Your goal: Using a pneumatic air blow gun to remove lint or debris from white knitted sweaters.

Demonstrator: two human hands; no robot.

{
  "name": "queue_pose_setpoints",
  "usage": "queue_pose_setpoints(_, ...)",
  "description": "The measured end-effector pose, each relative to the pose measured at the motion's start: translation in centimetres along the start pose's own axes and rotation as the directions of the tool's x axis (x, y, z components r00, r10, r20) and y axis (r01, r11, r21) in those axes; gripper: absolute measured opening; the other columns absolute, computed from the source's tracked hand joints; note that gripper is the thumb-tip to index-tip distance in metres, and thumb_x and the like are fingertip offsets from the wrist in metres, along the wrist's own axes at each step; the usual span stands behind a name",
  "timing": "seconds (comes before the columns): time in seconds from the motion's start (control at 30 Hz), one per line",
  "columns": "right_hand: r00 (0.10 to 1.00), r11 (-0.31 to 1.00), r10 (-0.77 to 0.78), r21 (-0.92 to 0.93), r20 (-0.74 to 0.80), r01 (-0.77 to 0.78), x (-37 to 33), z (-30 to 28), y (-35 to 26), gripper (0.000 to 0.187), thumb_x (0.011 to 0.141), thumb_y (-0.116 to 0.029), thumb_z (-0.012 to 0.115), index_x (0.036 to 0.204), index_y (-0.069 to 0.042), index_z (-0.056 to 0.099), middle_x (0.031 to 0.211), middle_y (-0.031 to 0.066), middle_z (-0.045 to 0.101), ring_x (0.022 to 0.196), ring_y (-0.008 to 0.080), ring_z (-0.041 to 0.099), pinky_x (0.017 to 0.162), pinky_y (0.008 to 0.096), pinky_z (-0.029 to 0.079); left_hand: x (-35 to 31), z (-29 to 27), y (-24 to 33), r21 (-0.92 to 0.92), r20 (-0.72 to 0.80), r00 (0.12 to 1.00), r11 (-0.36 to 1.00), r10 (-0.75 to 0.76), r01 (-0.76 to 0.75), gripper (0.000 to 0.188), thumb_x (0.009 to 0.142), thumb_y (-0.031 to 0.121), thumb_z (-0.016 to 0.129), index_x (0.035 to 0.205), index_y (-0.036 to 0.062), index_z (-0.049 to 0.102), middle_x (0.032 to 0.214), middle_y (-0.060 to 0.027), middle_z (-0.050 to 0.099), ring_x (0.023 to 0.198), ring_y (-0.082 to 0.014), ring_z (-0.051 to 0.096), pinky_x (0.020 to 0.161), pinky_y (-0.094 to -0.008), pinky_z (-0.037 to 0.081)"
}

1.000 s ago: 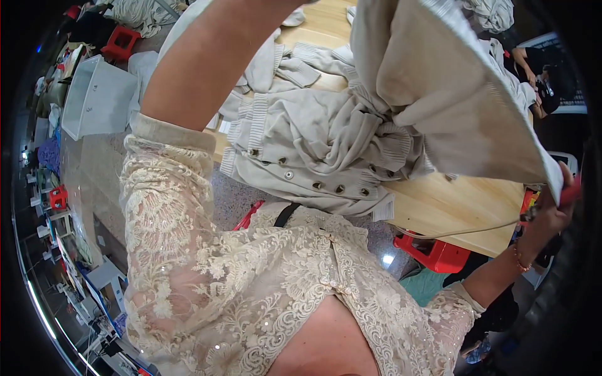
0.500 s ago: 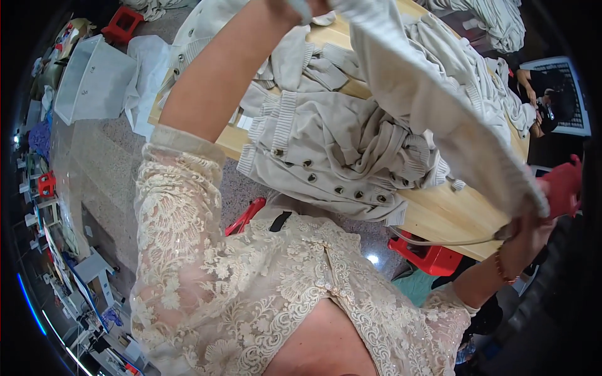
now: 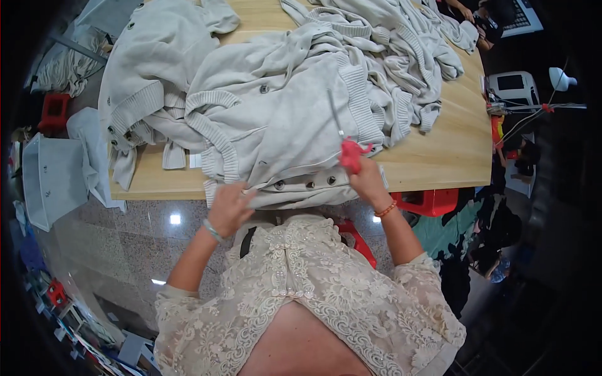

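Observation:
A light grey knitted cardigan (image 3: 288,119) lies spread at the table's near edge, its dark-buttoned band (image 3: 307,185) toward me. My left hand (image 3: 231,207) is at its lower left edge, by the ribbing. Motion smears those fingers, so their grip is unclear. My right hand (image 3: 369,182) is closed on a thin metal tool with a red grip (image 3: 353,155); its shaft points away over the cardigan. I cannot make out the tool's exact kind. A second grey cardigan (image 3: 157,69) lies to the left.
More grey knitwear (image 3: 401,44) is heaped across the far right of the wooden table (image 3: 451,156). A red stool (image 3: 429,202) stands under its near edge. A white bin (image 3: 56,178) is at the left, a white machine (image 3: 513,88) at the right. Another person's arm (image 3: 461,9) shows far right.
Both arms have come down from a raised, outstretched position. The garment that hung between them now lies on the table. The red-gripped tool stays in my right hand.

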State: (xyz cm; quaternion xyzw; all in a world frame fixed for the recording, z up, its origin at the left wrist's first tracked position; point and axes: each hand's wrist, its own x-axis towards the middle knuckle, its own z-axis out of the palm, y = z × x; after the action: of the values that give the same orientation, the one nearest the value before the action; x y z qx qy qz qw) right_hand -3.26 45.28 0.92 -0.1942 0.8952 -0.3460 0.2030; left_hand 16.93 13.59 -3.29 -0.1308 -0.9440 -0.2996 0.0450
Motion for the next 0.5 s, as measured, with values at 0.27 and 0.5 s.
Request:
queue_pose_setpoints(0.27, 0.947, 0.832, -0.232, -0.550, -0.222, 0.075, 1.6, 1.1, 7.6, 0.020, 0.077, -0.013, 0.068, 0.092, -0.005, 0.058, 0.083, 0.0179, 0.063, 0.073, 0.0382, 0.062, 0.063, 0.0480, 0.049, -0.6, 5.8, -4.1, 0.304, 0.001, 1.000, 0.952, -0.027, 0.026, 0.040, 0.080, 0.011, 0.053, 0.120, 0.0085, 0.058, 0.125, -0.0115, 0.054, 0.116, -0.0258, 0.052, 0.095, -0.0419, 0.038)
queue_pose_setpoints(0.5, 0.881, 0.917, -0.224, -0.397, -0.417, 0.045, 4.1, -3.3, 9.1, 0.015, 0.077, -0.015, 0.066, 0.088, -0.007, 0.060, 0.080, 0.0182, 0.062, 0.073, 0.0400, 0.061, 0.063, 0.0480, 0.047, -0.5, 1.7, -4.9, -0.107, -0.001, 0.998, 0.992, -0.070, 0.070, 0.043, 0.071, 0.000, 0.060, 0.113, 0.0090, 0.062, 0.102, -0.0077, 0.063, 0.096, -0.0251, 0.058, 0.090, -0.0400, 0.040)
